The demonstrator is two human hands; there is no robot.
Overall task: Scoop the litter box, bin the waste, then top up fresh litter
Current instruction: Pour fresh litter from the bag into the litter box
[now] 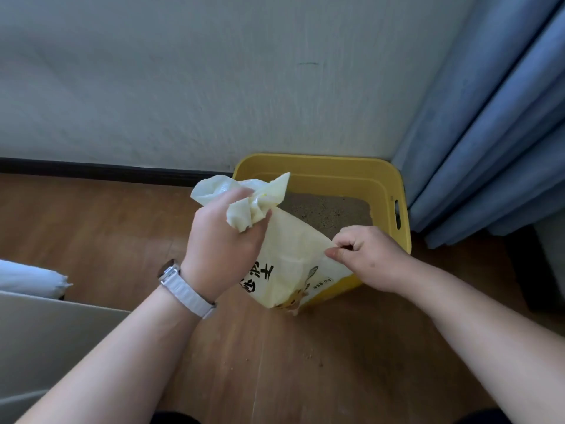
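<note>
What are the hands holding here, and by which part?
Both hold the litter bag: the left hand grips its bunched top, the right hand pinches its side edge.

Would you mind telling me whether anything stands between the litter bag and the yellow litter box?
Nothing visible does. The left hand and right hand hold the litter bag over the near side of the litter box, whose open top shows only litter.

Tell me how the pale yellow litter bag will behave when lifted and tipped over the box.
Probably floppy: the litter bag is crumpled at the top where the left hand grips it. It likely sags and shifts unless steadied; the right hand pinches its side edge. Its smooth film may be slippery.
</note>
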